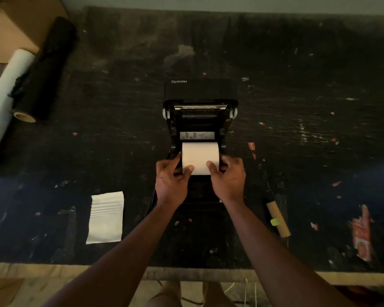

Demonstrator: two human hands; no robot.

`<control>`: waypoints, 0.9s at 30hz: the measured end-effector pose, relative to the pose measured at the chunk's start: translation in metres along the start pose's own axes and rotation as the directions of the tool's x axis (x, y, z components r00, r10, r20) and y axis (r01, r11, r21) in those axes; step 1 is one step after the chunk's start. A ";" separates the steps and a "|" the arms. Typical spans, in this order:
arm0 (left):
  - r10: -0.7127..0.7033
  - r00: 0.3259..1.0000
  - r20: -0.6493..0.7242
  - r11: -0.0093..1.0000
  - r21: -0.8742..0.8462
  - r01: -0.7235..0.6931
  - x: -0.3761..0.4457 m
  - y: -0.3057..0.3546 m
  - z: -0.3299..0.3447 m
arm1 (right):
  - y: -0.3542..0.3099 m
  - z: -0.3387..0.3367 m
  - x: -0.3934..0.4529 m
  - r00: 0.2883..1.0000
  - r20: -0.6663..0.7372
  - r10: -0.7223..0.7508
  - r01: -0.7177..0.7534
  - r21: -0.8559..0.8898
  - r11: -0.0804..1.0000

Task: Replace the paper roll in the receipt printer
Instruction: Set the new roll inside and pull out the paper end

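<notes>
Dim room; a dark, scuffed tabletop [297, 129] flecked with bits of torn paper and tape runs up to a pale wall at the far edge. The receipt printer [200, 120] sits at the middle of it, lid swung up and back so the paper bay faces the person, which leaves the opening clear for loading from the near side. The paper roll [200, 157], full and white, lies on its side across the bay, axis left to right, seemingly low in the opening; whether it is fully seated cannot be told from this angle. The left hand [172, 181] and right hand [227, 180] hold it from either end, a thumb of each pressed on the near face and the other fingers [230, 161] wrapped round the ends, so both hands are closed on the roll. The two-sided grip likely keeps the roll level and square to the side walls of the bay as it goes in. A bare cardboard tube [278, 219] with a small green tag lies on the tabletop to the right of the printer, well clear of the bay, probably the spent core set aside. A white plastic bag [105, 218] lies flat to the left, perhaps the new roll's wrapping. Far left, a long black roll [47, 69] and a long white roll [5, 103] lie side by side, apart from the work. Judged stage: new roll going in; paper end not yet drawn out, lid not yet shut.
</notes>
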State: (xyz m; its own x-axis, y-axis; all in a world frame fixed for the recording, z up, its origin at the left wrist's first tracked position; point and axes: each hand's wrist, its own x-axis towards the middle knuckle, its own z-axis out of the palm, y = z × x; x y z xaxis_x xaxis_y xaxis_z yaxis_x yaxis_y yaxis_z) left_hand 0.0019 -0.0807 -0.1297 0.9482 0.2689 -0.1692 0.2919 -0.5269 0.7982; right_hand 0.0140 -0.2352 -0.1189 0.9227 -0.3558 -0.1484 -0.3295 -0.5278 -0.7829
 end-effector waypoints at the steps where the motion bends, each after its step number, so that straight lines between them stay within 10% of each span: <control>1: 0.005 1.000 0.000 1.000 0.011 -0.005 0.000 0.001 -0.001 | -0.001 0.000 0.000 1.000 0.003 0.004 -0.004 -0.034 0.999; 27: -0.332 0.913 0.238 0.853 -0.337 0.398 0.012 0.003 -0.027 | 0.004 -0.026 0.008 0.908 0.274 0.318 -0.397 0.314 0.862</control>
State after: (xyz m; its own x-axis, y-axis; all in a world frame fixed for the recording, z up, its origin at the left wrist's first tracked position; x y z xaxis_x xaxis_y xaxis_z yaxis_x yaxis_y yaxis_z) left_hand 0.0109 -0.0569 -0.1138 0.7984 0.2288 -0.5570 0.5844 -0.0712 0.8083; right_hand 0.0143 -0.2603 -0.1077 0.7874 -0.2799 -0.5491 -0.5875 -0.0715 -0.8060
